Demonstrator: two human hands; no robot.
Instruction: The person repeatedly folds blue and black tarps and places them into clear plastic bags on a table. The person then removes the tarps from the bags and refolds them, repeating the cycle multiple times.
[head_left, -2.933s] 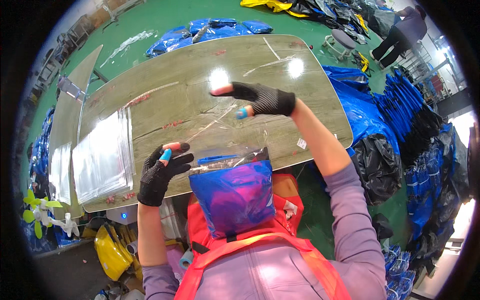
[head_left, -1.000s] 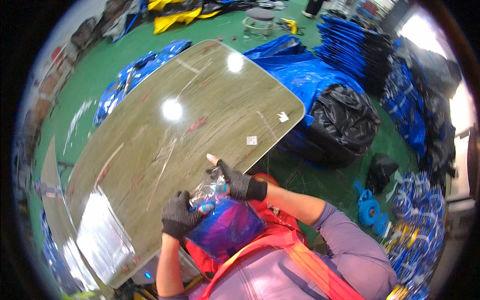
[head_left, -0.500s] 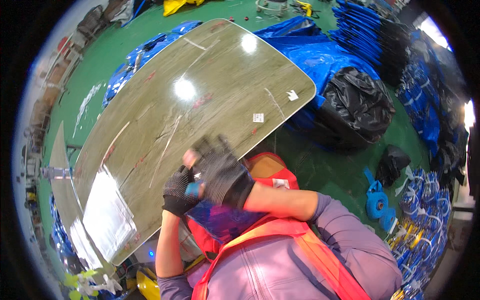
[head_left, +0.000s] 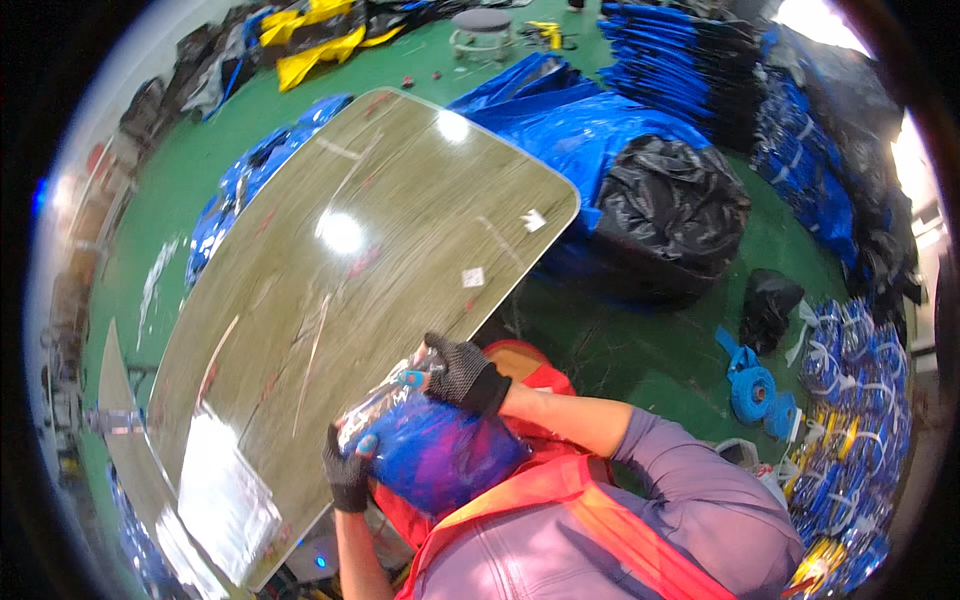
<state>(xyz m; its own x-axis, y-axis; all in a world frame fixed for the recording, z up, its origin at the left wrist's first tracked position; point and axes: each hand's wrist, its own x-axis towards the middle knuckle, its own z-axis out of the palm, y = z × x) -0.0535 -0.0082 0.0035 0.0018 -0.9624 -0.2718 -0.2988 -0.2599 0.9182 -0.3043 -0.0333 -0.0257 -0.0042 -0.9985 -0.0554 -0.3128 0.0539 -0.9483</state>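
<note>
A blue bundle with a purplish patch, in a clear plastic bag (head_left: 440, 458), rests against my front at the near edge of the wood-grain tabletop (head_left: 370, 270). My left hand (head_left: 347, 472), in a dark dotted glove with bare fingertips, is closed on the left end of the bag's crinkled clear edge. Gripping the right end of that edge is my right hand (head_left: 462, 372), gloved the same way. Both thumbs have something blue around them. The bag's underside is hidden.
A shiny whitish sheet (head_left: 225, 495) lies at the tabletop's left end. Past its right edge stands a large blue and black sack (head_left: 660, 200). Blue strap rolls (head_left: 752, 393) and tied blue packs (head_left: 850, 440) are on the floor at right. A stool (head_left: 482, 32) stands far off.
My hands have moved apart from being close together; the bag's clear edge now stretches between them. The view has shifted, so the tabletop sits lower and more of the far floor shows.
</note>
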